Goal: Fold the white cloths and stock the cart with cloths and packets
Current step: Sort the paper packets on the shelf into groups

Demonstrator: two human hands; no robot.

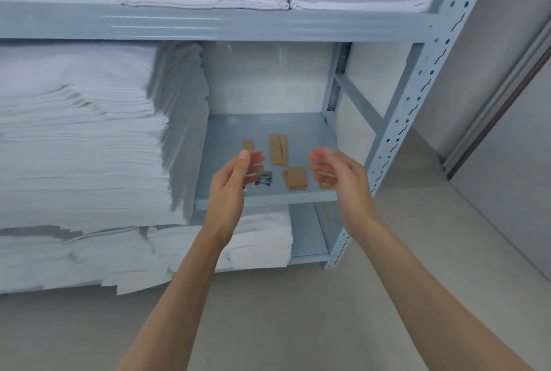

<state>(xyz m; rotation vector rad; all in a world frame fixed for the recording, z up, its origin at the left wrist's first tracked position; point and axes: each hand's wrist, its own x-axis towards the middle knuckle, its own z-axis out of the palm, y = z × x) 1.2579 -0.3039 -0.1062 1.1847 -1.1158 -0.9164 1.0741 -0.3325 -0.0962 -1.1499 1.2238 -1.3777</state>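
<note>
both grips, left hand and right hand, hover loosely curled over packets.

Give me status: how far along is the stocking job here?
Done: folded cloths fill the shelves. In hand: nothing yet; left hand and right hand are open, reaching over the brown packets and a silver packet lying on the middle shelf. Left: picking up the packets. No cart is in view, so its loading can't be judged.
</note>
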